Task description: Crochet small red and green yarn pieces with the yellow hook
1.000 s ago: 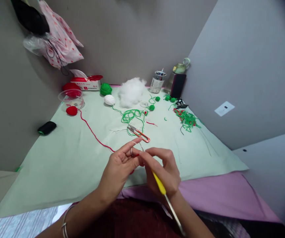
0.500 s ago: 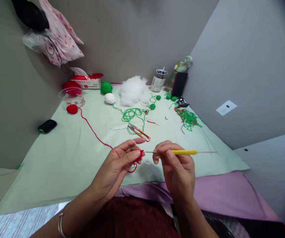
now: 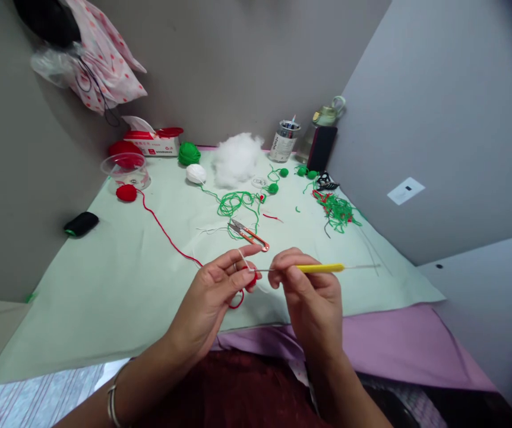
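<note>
**Hand Positions and Layout: Hook at the Red Piece**

We grip a small red piece [image 3: 250, 282] in our left hand [image 3: 211, 288], pinched between thumb and fingers above the front part of the surface [image 3: 117, 285]. The left forefinger extends to the right, and a white strand [image 3: 243, 259] slants down from it to the tip of the hook. A red loop hangs just below the piece.

In our right hand [image 3: 312, 288] we grasp a crochet hook [image 3: 321, 268] by its yellow handle, thumb against fingers. The hook lies nearly level, its thin metal shaft pointing left, with the tip at the red piece. We cannot tell whether the tip passes through a stitch.

Directly beyond the left fingertips, we note orange-handled snips [image 3: 259, 242], blades pointing away and to the left. Green yarn [image 3: 231, 204] lies in loose coils beyond them.

On the left, a red strand [image 3: 167, 238] runs from a red ball [image 3: 126, 192] to the left hand. A clear cup [image 3: 140, 179] stands just behind that ball. Farther back, we find a white ball [image 3: 196, 173] beside white stuffing [image 3: 237, 159]. On the right lies a tangle of green and red offcuts [image 3: 338, 211].
</note>
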Demonstrator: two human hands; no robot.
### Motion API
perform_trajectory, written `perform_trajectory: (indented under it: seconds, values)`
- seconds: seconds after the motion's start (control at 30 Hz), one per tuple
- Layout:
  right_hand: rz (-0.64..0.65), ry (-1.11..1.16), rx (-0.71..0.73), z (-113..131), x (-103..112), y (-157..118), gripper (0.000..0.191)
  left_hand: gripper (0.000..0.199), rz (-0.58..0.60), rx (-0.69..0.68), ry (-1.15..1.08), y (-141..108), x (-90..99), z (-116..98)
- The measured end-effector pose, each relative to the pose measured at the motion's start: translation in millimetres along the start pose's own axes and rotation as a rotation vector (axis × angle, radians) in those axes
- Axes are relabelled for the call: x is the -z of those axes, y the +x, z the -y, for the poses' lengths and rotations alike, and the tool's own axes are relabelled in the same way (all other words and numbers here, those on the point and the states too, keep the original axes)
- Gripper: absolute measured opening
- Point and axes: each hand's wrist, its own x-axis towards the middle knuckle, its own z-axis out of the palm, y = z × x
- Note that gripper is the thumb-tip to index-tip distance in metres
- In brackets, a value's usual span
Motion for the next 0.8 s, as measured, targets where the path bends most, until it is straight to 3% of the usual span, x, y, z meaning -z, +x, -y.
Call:
perform_trajectory:
  seconds: [0.23, 0.53, 0.8]
  values:
    - [0.007, -0.095, -0.020, -11.6, -3.0, -6.4, 0.015, 0.042, -0.004, -0.001, 0.064, -3.7, -2.6, 6.8]
    - [-0.088, 0.106, -0.127, 4.3, 3.7, 5.3, 0.012, 0.036, 0.094, 0.076, -0.113, -1.6, 1.8, -1.1]
    - [-0.064, 0.117, -0.178, -0.6, -1.6, 0.2, 0.014, 0.041, 0.018, 0.066, 0.043, -3.2, 1.2, 2.6]
